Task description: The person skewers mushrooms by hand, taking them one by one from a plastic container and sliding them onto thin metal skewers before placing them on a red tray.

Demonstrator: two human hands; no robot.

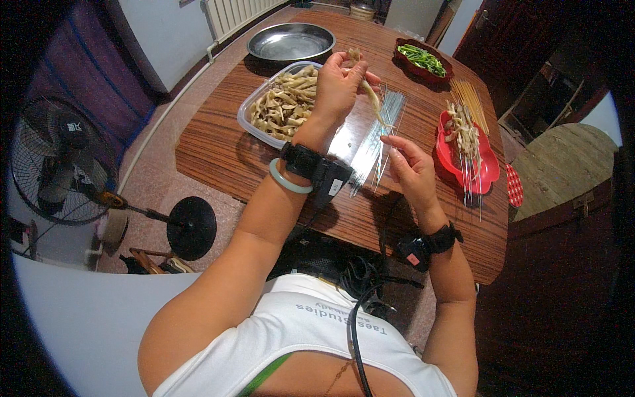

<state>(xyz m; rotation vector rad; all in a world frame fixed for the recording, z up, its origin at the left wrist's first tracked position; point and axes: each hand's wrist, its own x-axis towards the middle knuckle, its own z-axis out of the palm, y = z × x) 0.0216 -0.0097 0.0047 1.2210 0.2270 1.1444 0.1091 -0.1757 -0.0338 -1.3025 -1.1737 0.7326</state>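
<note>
Over the table my left hand (338, 86) is closed on a long pale mushroom strip (371, 99), like oyster mushroom, whose thin end hangs down toward my right hand. My right hand (411, 169) has thumb and forefinger pinched around a thin metal skewer (380, 167); its tip is close to the strip's lower end, and whether they touch is hard to tell. Just beyond lies a bundle of metal skewers (370, 149). Beside my left wrist, a clear plastic tub (246, 119) holds many mushroom pieces (281, 102). Skewered mushrooms (465, 135) rest on a red tray (488, 162) at right.
A round metal pan (291, 41) stands at the far left of the wooden table (215, 142). At the far right are a dark red dish (433, 73) of green vegetables and wooden skewers (471, 102). A standing fan (63, 162) is on the floor at left.
</note>
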